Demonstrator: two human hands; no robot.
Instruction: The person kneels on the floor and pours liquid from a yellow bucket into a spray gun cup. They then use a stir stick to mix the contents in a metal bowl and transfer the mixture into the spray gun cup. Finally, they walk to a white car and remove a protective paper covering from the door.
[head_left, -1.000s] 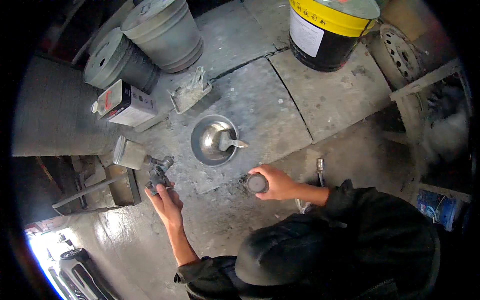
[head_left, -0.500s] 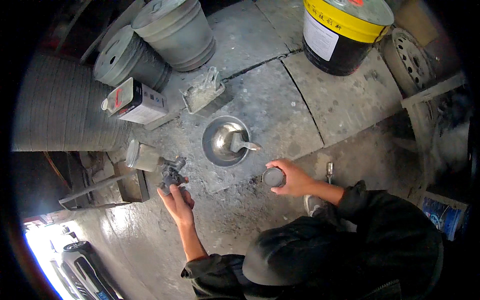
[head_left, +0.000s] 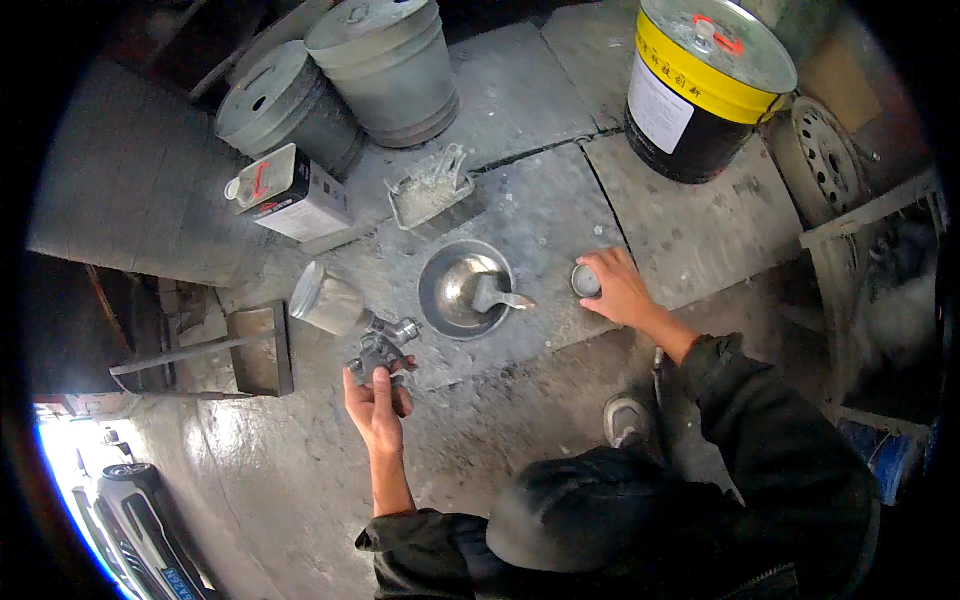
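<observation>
1. From the head view, my left hand (head_left: 375, 405) is closed around the grip of a grey spray gun (head_left: 378, 350), holding it just above the concrete floor (head_left: 520, 210).
2. The spray gun's cup (head_left: 325, 298) points up and to the left, tilted on its side; I cannot tell whether it touches the floor.
3. My right hand (head_left: 620, 290) reaches out to the right, its fingers wrapped around a small round cap (head_left: 585, 281) that sits at or just above the floor.
4. The two hands are well apart, with a metal bowl (head_left: 466, 290) between them.
5. A brush (head_left: 495, 293) lies in the bowl, its handle pointing right over the rim.
6. Just beyond the bowl lies a small rectangular tray (head_left: 430, 190), dusted grey.
7. To the left of the tray, a white rectangular can (head_left: 290, 192) lies on its side.
8. Behind it stand two grey pails (head_left: 340, 80), touching each other.
9. At the top right stands a black and yellow bucket (head_left: 700, 85), with a wheel rim (head_left: 825, 165) just beside it.
10. A grey shoe (head_left: 625, 420) shows near my right sleeve.
</observation>
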